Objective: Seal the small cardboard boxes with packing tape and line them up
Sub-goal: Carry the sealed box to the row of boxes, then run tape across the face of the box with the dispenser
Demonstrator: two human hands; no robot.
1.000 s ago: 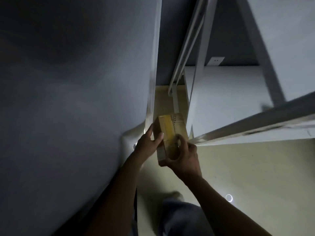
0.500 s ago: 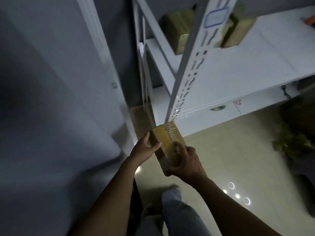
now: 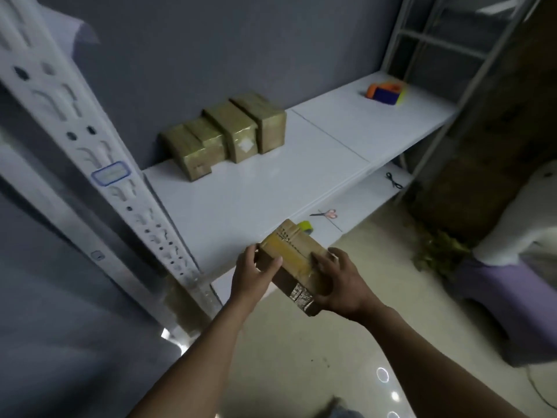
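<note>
Before the shelf (image 3: 271, 188), left hand (image 3: 254, 277) and right hand (image 3: 339, 286) curl their grip round a taped box (image 3: 294, 262).

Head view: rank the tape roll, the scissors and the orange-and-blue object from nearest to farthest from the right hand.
From the right hand, which holds the cardboard box:
1. tape roll: on the lower shelf, just beyond the held box.
2. scissors: same shelf, a little farther right.
3. orange-and-blue object: far right end of the upper shelf.
</note>
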